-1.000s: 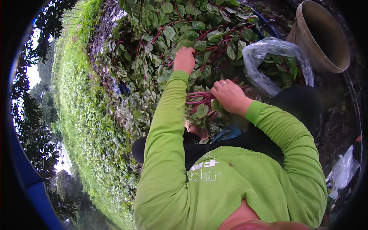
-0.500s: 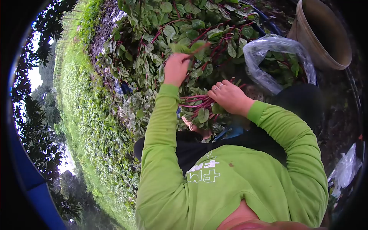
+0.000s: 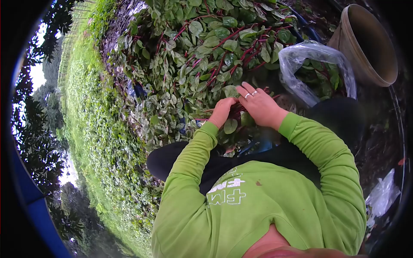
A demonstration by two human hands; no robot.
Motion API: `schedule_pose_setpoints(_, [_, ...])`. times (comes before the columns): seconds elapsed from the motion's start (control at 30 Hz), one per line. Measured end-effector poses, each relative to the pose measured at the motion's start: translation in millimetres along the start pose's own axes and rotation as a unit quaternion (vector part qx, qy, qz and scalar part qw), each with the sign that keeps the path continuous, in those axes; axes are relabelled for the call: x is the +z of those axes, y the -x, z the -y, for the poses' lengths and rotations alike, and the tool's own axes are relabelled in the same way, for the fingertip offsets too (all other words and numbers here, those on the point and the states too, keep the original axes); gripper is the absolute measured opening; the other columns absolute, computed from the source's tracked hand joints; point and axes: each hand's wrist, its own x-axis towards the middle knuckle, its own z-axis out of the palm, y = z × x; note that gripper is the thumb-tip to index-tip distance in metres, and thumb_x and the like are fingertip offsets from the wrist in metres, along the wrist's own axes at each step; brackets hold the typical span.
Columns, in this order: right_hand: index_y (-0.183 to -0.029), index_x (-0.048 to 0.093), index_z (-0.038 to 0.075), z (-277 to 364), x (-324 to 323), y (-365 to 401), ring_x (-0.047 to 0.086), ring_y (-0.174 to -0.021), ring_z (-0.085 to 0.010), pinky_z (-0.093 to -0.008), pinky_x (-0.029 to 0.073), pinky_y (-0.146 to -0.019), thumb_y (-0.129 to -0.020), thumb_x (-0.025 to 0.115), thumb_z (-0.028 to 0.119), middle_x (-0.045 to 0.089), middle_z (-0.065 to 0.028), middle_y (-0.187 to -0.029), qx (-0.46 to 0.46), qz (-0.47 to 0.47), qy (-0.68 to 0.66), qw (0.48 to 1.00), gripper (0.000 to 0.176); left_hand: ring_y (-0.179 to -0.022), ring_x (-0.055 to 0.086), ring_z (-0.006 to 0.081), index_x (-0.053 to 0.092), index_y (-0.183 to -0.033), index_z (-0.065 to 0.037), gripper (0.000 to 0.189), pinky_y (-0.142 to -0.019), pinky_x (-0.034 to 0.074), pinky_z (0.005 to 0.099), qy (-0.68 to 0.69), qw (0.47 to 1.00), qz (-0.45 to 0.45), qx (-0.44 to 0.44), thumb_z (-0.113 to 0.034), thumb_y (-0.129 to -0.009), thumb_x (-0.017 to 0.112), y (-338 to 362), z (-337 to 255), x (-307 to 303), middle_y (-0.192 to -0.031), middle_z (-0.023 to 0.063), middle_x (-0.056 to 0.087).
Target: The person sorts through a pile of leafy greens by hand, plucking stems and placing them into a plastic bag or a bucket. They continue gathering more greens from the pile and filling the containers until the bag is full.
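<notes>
Both grips close on a bundle of red-stemmed greens (image 3: 232,124) above my lap: my left hand (image 3: 223,111) pinches stems, my right hand (image 3: 259,106) clasps over them. Leafy bed (image 3: 202,47) crowds ahead; plastic bag (image 3: 316,69) near right, tan bucket (image 3: 370,43) beyond.

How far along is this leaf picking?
Done: the clear bag already holds some picked leaves. In hand: left hand and right hand meet on a bunch of red stems. Left: the vines ahead look thick with unpicked leaves, so plenty remains.
</notes>
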Motion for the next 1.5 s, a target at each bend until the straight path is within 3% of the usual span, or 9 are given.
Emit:
schedule_pose_setpoints(0.1, [-0.123, 0.060, 0.003, -1, 9, 3, 0.064, -0.104, -0.0280, -0.0407, 0.047, -0.091, -0.077, 0.068, 0.012, 0.065, -0.0111, -0.107, 0.021, 0.122, -0.015, 0.992, 0.047, -0.093, 0.070, 0.0197, 0.073, -0.112, -0.003, 0.033, -0.086, 0.053, 0.0363, 0.118, 0.990, 0.002, -0.072, -0.024, -0.099, 0.050, 0, -4, 3, -0.106, 0.0078, 0.075])
schedule_pose_setpoints(0.2, [-0.118, 0.060, 0.004, 2, -1, -3, 0.064, -0.104, -0.0277, -0.0404, 0.047, -0.090, -0.077, 0.069, 0.013, 0.066, -0.0113, -0.105, 0.022, 0.195, -0.011, 0.980, 0.043, -0.092, 0.071, 0.0268, 0.074, -0.107, -0.003, 0.032, -0.087, 0.053, 0.0366, -0.439, 0.877, 0.035, 0.191, -0.022, -0.095, 0.052, -8, -28, -16, -0.104, 0.0151, 0.074])
schedule_pose_setpoints(0.23, [-0.116, 0.060, 0.005, -1, -1, -3, 0.064, -0.104, -0.0276, -0.0403, 0.047, -0.090, -0.077, 0.069, 0.013, 0.066, -0.0111, -0.104, 0.016, 0.182, -0.004, 0.983, 0.041, -0.094, 0.069, 0.0337, 0.075, -0.102, -0.002, 0.025, -0.088, 0.053, 0.0404, -0.207, 0.968, -0.138, 0.041, -0.016, -0.089, 0.058, -5, -49, -5, -0.099, 0.0198, 0.071])
schedule_pose_setpoints(0.3, [-0.115, 0.060, 0.006, -2, -2, -2, 0.064, -0.103, -0.0275, -0.0403, 0.047, -0.090, -0.076, 0.069, 0.012, 0.066, -0.0109, -0.103, 0.009, 0.163, 0.004, 0.987, 0.040, -0.107, 0.063, 0.0389, 0.071, -0.113, -0.001, 0.031, -0.094, 0.051, 0.0457, -0.417, 0.824, -0.333, 0.190, -0.005, -0.082, 0.067, -28, -27, -34, -0.109, 0.0200, 0.068])
schedule_pose_setpoints(0.43, [-0.115, 0.060, 0.007, -2, -3, -1, 0.064, -0.103, -0.0278, -0.0407, 0.046, -0.090, -0.074, 0.071, 0.012, 0.066, -0.0108, -0.102, 0.004, 0.154, 0.008, 0.988, 0.042, -0.117, 0.058, 0.0380, 0.072, -0.117, -0.007, 0.036, -0.100, 0.048, 0.0488, -0.534, 0.775, -0.314, 0.128, -0.012, -0.081, 0.074, -49, -21, -70, -0.123, 0.0167, 0.064])
schedule_pose_setpoints(0.77, [-0.109, 0.062, 0.008, -1, -8, 3, 0.064, -0.104, -0.0250, -0.0387, 0.045, -0.091, -0.076, 0.072, 0.014, 0.067, -0.0076, -0.101, -0.012, 0.124, 0.013, 0.992, 0.035, -0.084, 0.071, 0.0212, 0.075, -0.115, -0.005, 0.031, -0.080, 0.055, 0.0356, -0.176, 0.953, -0.223, 0.107, -0.020, -0.088, 0.078, -35, -66, -123, -0.095, 0.0081, 0.077])
schedule_pose_setpoints(1.07, [-0.115, 0.059, 0.008, 1, -2, 1, 0.064, -0.101, -0.0250, -0.0383, 0.046, -0.090, -0.080, 0.066, 0.013, 0.064, -0.0062, -0.097, -0.042, 0.088, 0.009, 0.995, 0.036, -0.096, 0.068, 0.0353, 0.074, -0.114, -0.003, 0.033, -0.087, 0.053, 0.0400, -0.309, 0.895, -0.221, 0.234, -0.025, -0.089, 0.077, -29, -105, -47, -0.107, 0.0170, 0.072])
schedule_pose_setpoints(1.33, [-0.106, 0.062, 0.009, 0, -1, 5, 0.064, -0.101, -0.0224, -0.0359, 0.046, -0.088, -0.079, 0.068, 0.013, 0.067, -0.0052, -0.097, -0.041, 0.076, 0.022, 0.996, 0.028, -0.093, 0.065, 0.0107, 0.072, -0.124, 0.000, 0.033, -0.085, 0.052, 0.0279, -0.018, 0.916, -0.377, 0.132, -0.023, -0.099, 0.071, -11, -58, -163, -0.111, 0.0053, 0.074])
schedule_pose_setpoints(1.5, [-0.107, 0.062, 0.008, 4, -2, -2, 0.065, -0.099, -0.0228, -0.0359, 0.046, -0.088, -0.080, 0.067, 0.014, 0.067, -0.0055, -0.097, -0.066, 0.060, 0.017, 0.996, 0.027, -0.091, 0.063, 0.0100, 0.075, -0.120, 0.000, 0.032, -0.081, 0.051, 0.0271, -0.125, 0.961, -0.222, 0.107, -0.022, -0.096, 0.076, -2, -102, -57, -0.104, 0.0043, 0.073])
